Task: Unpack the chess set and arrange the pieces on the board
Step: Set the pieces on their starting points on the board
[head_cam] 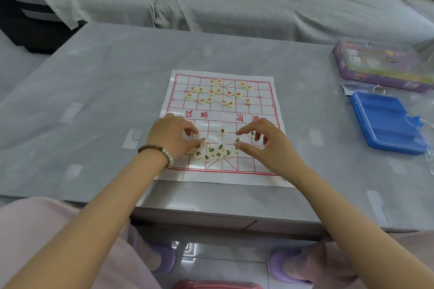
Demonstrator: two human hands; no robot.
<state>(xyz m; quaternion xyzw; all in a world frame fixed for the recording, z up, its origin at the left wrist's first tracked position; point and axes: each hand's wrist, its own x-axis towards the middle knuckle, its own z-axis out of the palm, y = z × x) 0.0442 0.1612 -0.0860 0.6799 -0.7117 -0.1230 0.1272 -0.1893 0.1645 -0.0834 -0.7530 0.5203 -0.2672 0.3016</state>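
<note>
The board (pixel 223 119), a thin white sheet with a red grid, lies flat in the middle of the grey desk (pixel 94 101). Its near edge sits a little back from the desk's near edge. Wide bare desk opens to the left of the sheet, and a narrower bare strip separates its right edge from the blue tray (pixel 385 122). The tray lies open and close to the desk's right side. Beyond it, at the far right corner, rests the purple box (pixel 380 65).

Red pieces (pixel 218 91) are scattered loosely over the far half of the board, all inside the printed border. Black pieces (pixel 217 151) bunch together in the near half, some touching. One more stands apart toward the river line, and another shows under the right hand's curled fingers.

The left hand (pixel 173 136), with a bead bracelet (pixel 156 151) on its wrist, rests over the board's left edge. Its fingers (pixel 190 130) are curled and its thumb reaches a piece at the cluster's left rim. Whether it pinches that piece cannot be told. The right hand (pixel 265 141) pinches a black piece (pixel 237 140) between forefinger and thumb at the cluster's right rim.

A covered sofa (pixel 234 7) runs along the desk's far edge.
</note>
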